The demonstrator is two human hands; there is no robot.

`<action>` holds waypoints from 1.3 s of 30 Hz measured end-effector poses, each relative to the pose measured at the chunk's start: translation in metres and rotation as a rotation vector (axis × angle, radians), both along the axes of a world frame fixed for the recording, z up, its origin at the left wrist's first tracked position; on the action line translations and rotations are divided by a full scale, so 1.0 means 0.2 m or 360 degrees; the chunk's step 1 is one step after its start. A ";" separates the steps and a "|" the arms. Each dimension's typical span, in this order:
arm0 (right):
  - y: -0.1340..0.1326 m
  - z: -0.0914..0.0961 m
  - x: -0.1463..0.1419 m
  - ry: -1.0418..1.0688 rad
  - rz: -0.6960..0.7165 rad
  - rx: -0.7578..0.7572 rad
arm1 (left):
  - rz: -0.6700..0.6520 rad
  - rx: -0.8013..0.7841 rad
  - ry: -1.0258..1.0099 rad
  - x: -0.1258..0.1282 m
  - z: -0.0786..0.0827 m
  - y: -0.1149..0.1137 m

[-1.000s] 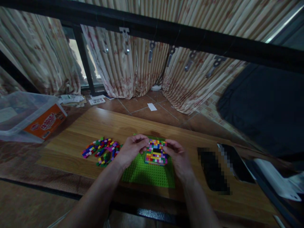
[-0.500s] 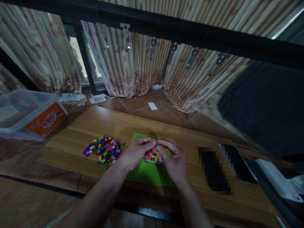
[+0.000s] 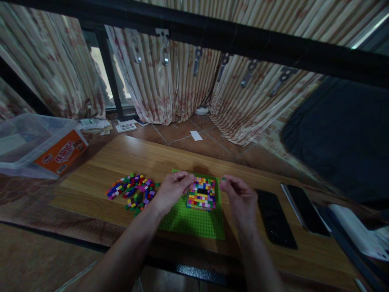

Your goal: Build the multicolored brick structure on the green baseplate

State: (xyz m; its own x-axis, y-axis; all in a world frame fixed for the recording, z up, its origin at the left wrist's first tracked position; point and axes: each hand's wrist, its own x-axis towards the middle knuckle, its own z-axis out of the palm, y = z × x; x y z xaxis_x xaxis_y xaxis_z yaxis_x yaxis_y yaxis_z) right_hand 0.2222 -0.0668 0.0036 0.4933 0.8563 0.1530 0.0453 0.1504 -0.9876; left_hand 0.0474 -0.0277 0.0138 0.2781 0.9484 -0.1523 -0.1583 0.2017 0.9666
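A green baseplate (image 3: 191, 221) lies on the wooden table (image 3: 100, 170). On its far half stands a square block of many-coloured small bricks (image 3: 202, 194) with a dark gap near its top middle. My left hand (image 3: 172, 190) rests against the block's left edge with fingers curled. My right hand (image 3: 240, 198) hovers just right of the block, fingertips pinched on a small green brick (image 3: 223, 178). A loose pile of coloured bricks (image 3: 132, 190) lies left of the plate.
Two dark phones (image 3: 275, 221) (image 3: 305, 209) lie to the right on the table. A clear plastic box with an orange label (image 3: 39, 146) stands at the far left. Curtains (image 3: 170, 89) hang behind over a tiled floor. A dark cushion (image 3: 340, 134) sits at the right.
My hands had met over the block half a second ago. They have now parted, the right one moving right with a small green brick, and a dark gap shows in the block.
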 end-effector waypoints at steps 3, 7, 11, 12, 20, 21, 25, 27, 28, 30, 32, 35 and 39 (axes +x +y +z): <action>0.01 -0.01 0.05 -0.0005 0.0046 -0.0152 | 0.0036 0.0040 0.0100 -0.01 -0.02 0.02; 0.00 -0.03 0.05 -0.0004 0.0174 -0.0267 | 0.0018 0.0039 0.0144 0.00 -0.04 0.02; -0.01 -0.05 0.03 -0.0274 0.0220 -0.0283 | 0.0039 0.0041 0.0171 0.00 -0.04 0.02; -0.01 -0.05 0.03 -0.0360 0.0210 -0.0286 | 0.0041 0.0048 0.0181 0.00 -0.05 0.02; -0.01 -0.07 0.01 -0.0757 0.0100 -0.0232 | -0.0001 0.0163 0.0290 -0.01 -0.07 0.03; -0.01 -0.07 0.01 -0.0810 0.0093 -0.0217 | -0.0005 0.0173 0.0301 -0.01 -0.07 0.03; -0.01 -0.07 -0.02 -0.0956 0.0035 -0.0175 | -0.0007 0.0207 0.0323 -0.01 -0.06 0.02; -0.01 -0.07 -0.03 -0.0967 0.0013 -0.0186 | -0.0014 0.0224 0.0325 -0.01 -0.05 0.02; -0.01 -0.08 -0.03 -0.0955 0.0011 -0.0202 | -0.0020 0.0230 0.0323 -0.01 -0.05 0.02; -0.01 -0.08 -0.02 -0.0906 0.0039 -0.0240 | -0.0025 0.0232 0.0315 -0.01 -0.05 0.02; -0.01 -0.09 -0.02 -0.0836 0.0065 -0.0261 | -0.0022 0.0228 0.0311 -0.02 -0.06 0.02; -0.02 -0.09 0.00 -0.0717 0.0079 -0.0280 | -0.0025 0.0226 0.0318 -0.02 -0.07 0.02; -0.01 -0.08 0.02 -0.0648 -0.0016 -0.0304 | -0.0031 0.0231 0.0343 -0.02 -0.06 0.03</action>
State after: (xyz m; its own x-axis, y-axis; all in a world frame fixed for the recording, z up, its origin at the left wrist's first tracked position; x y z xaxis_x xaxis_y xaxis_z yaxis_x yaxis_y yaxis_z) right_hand 0.2262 -0.0692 -0.0133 0.4340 0.8836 0.1760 0.4366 -0.0354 -0.8990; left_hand 0.0432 -0.0227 0.0011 0.2726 0.9594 -0.0727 0.0567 0.0594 0.9966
